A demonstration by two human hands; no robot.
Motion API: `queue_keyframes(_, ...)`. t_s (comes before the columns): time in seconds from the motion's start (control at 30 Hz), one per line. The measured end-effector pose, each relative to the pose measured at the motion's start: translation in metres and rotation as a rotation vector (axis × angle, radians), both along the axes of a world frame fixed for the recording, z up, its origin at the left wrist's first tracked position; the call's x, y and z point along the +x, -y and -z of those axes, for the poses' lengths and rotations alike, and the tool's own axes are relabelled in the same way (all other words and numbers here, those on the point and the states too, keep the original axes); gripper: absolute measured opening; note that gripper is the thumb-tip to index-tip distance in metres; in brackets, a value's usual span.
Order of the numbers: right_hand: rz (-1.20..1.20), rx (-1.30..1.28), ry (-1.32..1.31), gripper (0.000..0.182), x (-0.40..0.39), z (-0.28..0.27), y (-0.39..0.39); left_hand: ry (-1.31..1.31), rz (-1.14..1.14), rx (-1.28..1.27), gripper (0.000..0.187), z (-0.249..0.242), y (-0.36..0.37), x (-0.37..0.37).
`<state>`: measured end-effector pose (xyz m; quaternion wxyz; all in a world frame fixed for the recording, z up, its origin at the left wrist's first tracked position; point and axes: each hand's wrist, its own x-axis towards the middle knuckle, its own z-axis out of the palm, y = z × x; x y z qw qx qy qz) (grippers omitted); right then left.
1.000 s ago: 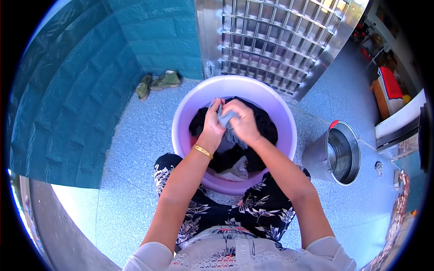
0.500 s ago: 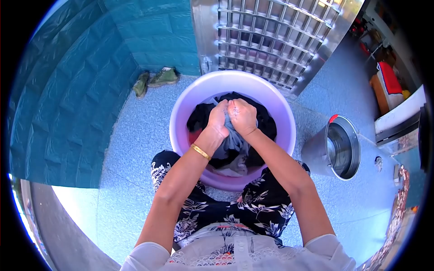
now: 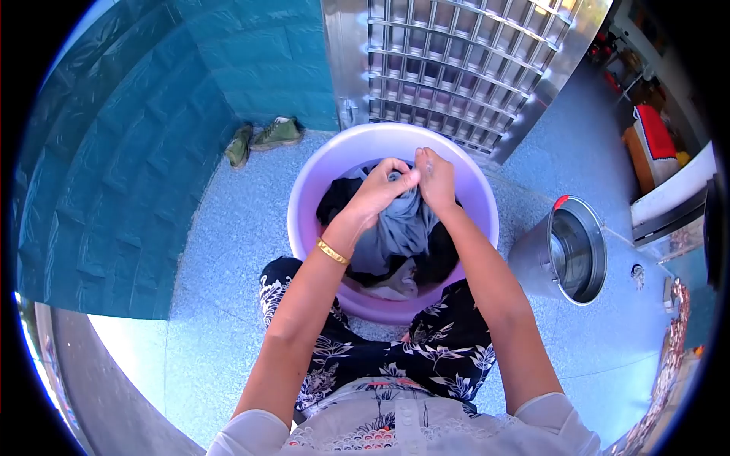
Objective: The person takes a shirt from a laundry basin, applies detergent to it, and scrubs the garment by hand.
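Note:
A grey-blue wet cloth garment (image 3: 395, 228) hangs from both hands over a light purple tub (image 3: 485, 205). My left hand (image 3: 382, 190), with a gold bracelet (image 3: 332, 251) at the wrist, is closed on its upper part, thumb and fingers pinched together. Close beside it, my right hand (image 3: 436, 181) is curled into a fist on the same garment, its fingertips hidden from view. Below the garment, dark clothes (image 3: 441, 254) lie in the tub, with a whitish cloth (image 3: 397, 285) near its front side.
A metal bucket (image 3: 532, 254) of water stands to the right of the tub. Behind the tub is a metal barred door (image 3: 456, 68). Green shoes (image 3: 275, 134) sit by the blue-green wall (image 3: 122, 175). My knees in patterned trousers (image 3: 449, 319) flank the tub's near side.
My hands have moved slightly apart, the right one going up and to the right. The grey-blue garment, bunched between them before, now hangs more spread out over the dark clothes.

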<state>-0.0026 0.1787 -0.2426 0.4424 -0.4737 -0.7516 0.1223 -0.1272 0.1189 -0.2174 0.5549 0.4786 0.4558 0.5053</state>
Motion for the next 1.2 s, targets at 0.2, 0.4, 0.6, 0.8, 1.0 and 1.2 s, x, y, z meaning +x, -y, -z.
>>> queue_keyframes(0.2,-0.495,-0.479,-0.718,0.039,0.004,-0.009,0.005,-0.482,0.313,0.097,0.033,0.016,-0.006,-0.01)
queue_keyframes(0.4,-0.67,-0.755,0.136,0.046,0.019,0.014,0.007,0.676,-0.322,0.076,0.026,-0.011,-0.009,-0.032)
queue_keyframes(0.6,-0.547,-0.869,-1.087,0.038,0.029,0.008,-0.007,1.125,-0.199,-0.087,0.036,0.004,-0.014,-0.056)
queue_keyframes(0.8,-0.527,-0.785,-1.561,0.035,0.0,-0.031,0.011,1.171,-0.168,-0.249,0.03,0.023,-0.013,-0.021)
queue_keyframes(1.0,-0.574,0.01,-0.238,0.009,-0.049,-0.028,0.081,0.42,-0.058,0.177,0.03,0.077,-0.021,-0.022)
queue_keyframes(1.2,-0.491,0.247,-0.051,0.01,-0.049,-0.022,0.08,0.91,0.045,-0.195,0.028,0.05,-0.011,-0.012)
